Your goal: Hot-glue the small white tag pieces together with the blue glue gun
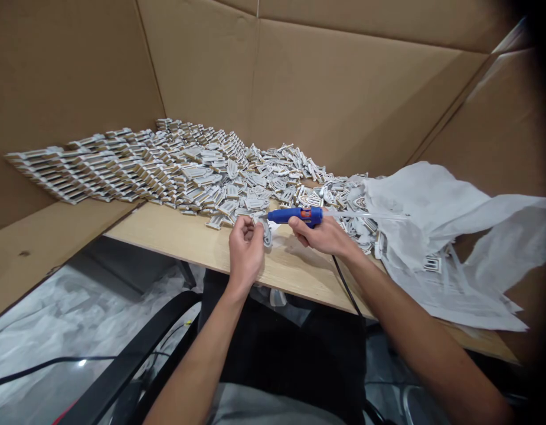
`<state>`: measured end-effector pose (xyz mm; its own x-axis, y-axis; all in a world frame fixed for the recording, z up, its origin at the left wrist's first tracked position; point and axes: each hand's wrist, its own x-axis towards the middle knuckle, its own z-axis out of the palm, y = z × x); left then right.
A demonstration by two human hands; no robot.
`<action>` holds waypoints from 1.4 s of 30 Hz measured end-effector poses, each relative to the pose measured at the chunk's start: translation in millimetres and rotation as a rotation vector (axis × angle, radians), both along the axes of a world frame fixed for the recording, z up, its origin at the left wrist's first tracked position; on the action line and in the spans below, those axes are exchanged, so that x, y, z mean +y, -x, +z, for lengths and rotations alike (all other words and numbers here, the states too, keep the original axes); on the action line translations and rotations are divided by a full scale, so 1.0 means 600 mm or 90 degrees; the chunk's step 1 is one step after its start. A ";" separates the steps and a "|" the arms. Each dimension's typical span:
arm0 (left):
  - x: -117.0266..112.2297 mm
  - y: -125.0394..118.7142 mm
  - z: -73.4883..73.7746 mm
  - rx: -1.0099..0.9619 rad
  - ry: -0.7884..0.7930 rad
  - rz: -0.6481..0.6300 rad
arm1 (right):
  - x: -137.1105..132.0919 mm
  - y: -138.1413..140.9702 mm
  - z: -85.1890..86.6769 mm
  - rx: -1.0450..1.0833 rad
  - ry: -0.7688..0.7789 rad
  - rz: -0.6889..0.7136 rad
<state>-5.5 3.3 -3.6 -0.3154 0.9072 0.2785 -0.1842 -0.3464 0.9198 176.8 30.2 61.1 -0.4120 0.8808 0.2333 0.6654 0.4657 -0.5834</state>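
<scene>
My right hand (319, 233) is wrapped round a blue glue gun (294, 216) with an orange patch on its side and a clear glue stick (370, 216) poking out at the back. Its nozzle points left, close to a small white and grey cut-out piece (267, 232). That piece is pinched between the thumb and fingers of my left hand (247, 248), just above the table's front edge. I cannot tell whether the nozzle touches the piece.
Many similar pieces (135, 162) lie in neat stacked rows at the left and a loose heap (281, 171) in the middle. White sheeting (432, 206) covers the wooden table's (184, 236) right end. Cardboard walls (343, 88) enclose the back. A black cord (347, 286) hangs over the edge.
</scene>
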 end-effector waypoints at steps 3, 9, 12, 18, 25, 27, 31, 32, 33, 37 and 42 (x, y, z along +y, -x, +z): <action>-0.001 0.000 0.002 0.006 -0.001 0.002 | -0.002 0.003 0.003 -0.007 -0.022 -0.019; -0.001 0.000 0.001 0.045 -0.010 0.017 | -0.005 0.004 0.006 -0.031 0.010 -0.045; -0.001 0.000 -0.001 0.053 -0.010 0.024 | -0.005 0.003 0.003 -0.038 0.000 -0.047; -0.001 0.000 0.000 0.064 -0.010 0.038 | -0.004 0.003 -0.001 -0.048 -0.013 -0.041; -0.001 -0.002 -0.002 0.071 -0.015 0.042 | -0.012 0.013 0.005 -0.017 -0.073 0.041; -0.002 -0.002 -0.003 0.079 -0.026 0.044 | -0.015 0.015 0.005 -0.044 -0.126 0.094; -0.003 0.000 -0.002 0.093 -0.033 0.051 | -0.018 0.019 -0.001 -0.064 -0.171 0.160; -0.003 0.000 -0.002 0.094 -0.033 0.051 | -0.017 0.019 -0.004 -0.062 -0.173 0.166; -0.002 0.001 -0.001 0.096 -0.032 0.049 | -0.017 0.019 -0.007 -0.062 -0.174 0.169; 0.002 0.003 -0.003 0.088 -0.020 0.040 | -0.017 0.018 -0.019 -0.089 -0.264 0.159; 0.004 -0.004 -0.005 0.021 0.014 0.042 | -0.020 0.017 -0.020 -0.050 -0.504 0.009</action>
<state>-3.2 5.8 -6.7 -0.3652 0.8911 0.2692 -0.1315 -0.3357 0.9327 166.4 18.3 48.9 -0.4629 0.4599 0.7578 0.6815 0.7313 -0.0275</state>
